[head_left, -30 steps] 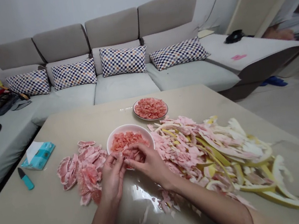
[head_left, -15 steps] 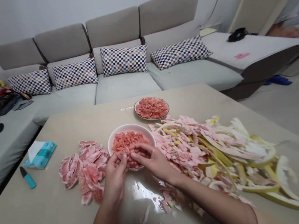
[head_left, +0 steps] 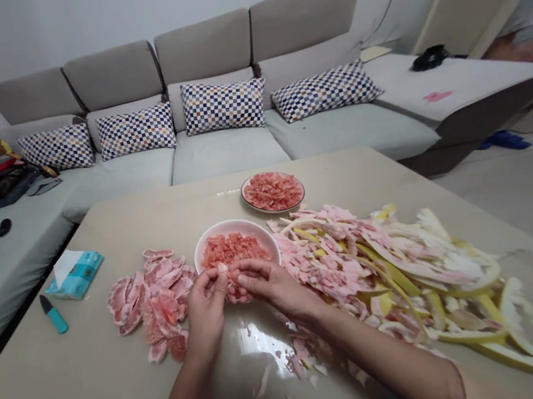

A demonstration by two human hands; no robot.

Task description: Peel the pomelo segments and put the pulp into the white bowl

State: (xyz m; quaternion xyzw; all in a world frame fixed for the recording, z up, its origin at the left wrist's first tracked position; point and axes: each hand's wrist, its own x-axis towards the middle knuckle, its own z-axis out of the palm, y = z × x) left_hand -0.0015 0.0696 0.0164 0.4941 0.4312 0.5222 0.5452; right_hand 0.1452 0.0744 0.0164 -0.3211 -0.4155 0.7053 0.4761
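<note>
Over the near rim of a white bowl [head_left: 200, 258], my left hand [head_left: 207, 298] and my right hand [head_left: 270, 285] pinch a piece of pink pomelo flesh [head_left: 231, 276] between them. Part of that piece is hidden behind the fingers. Loose pink pomelo pulp [head_left: 236, 248] fills the bowl. Left of my hands lies a heap of pomelo segments [head_left: 165, 296], some with membrane on. To the right spreads a large pile of pomelo peel and pith [head_left: 359, 272], yellow, white and pink. A dark-rimmed plate [head_left: 275, 210] behind the bowl holds more pulp.
On the table's left are a blue tissue pack [head_left: 76, 275] and a knife with a teal handle [head_left: 56, 320]. Small pith scraps [head_left: 299, 358] lie near the front edge. A grey sofa [head_left: 228, 151] with checkered cushions stands behind the table. A person's arm [head_left: 516, 49] shows at far right.
My hands stay together at the bowl's near rim, fingers shifted slightly on the pomelo piece, and a pale bit shows at the left fingertips. The whole view has moved a little.
</note>
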